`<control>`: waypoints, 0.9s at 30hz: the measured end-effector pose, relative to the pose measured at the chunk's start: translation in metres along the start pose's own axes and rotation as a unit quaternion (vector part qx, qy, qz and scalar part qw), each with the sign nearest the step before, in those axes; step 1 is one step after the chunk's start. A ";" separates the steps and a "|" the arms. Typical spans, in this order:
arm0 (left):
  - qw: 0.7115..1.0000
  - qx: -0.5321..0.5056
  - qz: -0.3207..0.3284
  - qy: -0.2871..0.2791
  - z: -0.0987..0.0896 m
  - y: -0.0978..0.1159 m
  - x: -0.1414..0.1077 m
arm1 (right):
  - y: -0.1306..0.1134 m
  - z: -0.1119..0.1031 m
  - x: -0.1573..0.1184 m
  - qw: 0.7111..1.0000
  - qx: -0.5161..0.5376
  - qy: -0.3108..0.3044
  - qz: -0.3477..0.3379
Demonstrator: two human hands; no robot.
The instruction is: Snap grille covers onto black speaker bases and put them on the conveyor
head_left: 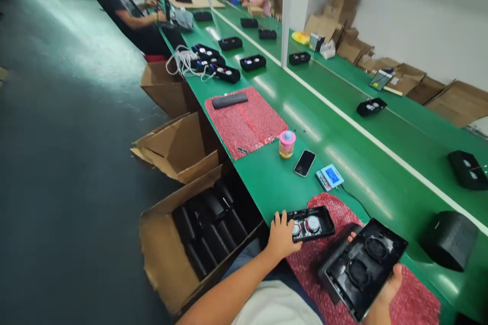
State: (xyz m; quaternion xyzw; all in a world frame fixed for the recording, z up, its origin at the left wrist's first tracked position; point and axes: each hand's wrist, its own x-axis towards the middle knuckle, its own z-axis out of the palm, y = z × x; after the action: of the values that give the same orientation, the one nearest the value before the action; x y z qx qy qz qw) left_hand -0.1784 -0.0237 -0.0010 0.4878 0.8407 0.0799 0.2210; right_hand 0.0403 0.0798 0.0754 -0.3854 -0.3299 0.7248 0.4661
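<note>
**Two speaker parts in hand, not yet joined**

Head view: the left hand (281, 237) is gripping the driver panel (309, 223) at its end, fingers curled over it, on the red bubble mat (316, 264). The right hand (387, 289) is holding the open black housing (362, 266) tilted, fingers wrapped underneath. Finished units are sitting along the green belt (305, 111).

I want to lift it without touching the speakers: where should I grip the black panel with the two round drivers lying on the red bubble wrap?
Probably by the long outer edges of the speaker panel, pinching across its narrow width from above. It lies flat, drivers up; the left hand already rests on its left end.
</note>
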 end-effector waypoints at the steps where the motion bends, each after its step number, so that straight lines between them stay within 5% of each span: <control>1: 1.000 0.004 0.003 0.005 0.003 0.001 -0.002 | 0.003 -0.006 -0.001 0.999 0.014 0.025 0.025; 7: 0.999 0.020 0.014 0.043 0.024 0.003 -0.012 | 0.011 -0.029 0.029 0.992 0.047 0.077 0.083; 15: 0.994 0.044 0.031 0.098 0.051 0.003 -0.023 | 0.028 -0.021 0.048 0.994 0.018 0.080 0.068; 27: 0.999 -0.009 0.008 0.043 0.046 0.006 -0.025 | 0.045 -0.020 0.053 0.998 0.005 0.068 0.010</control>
State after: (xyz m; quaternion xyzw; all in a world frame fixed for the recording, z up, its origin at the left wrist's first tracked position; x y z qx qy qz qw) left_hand -0.1430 -0.0459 -0.0325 0.4882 0.8451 0.1102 0.1880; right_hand 0.0239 0.1158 0.0148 -0.4346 -0.2901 0.7030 0.4825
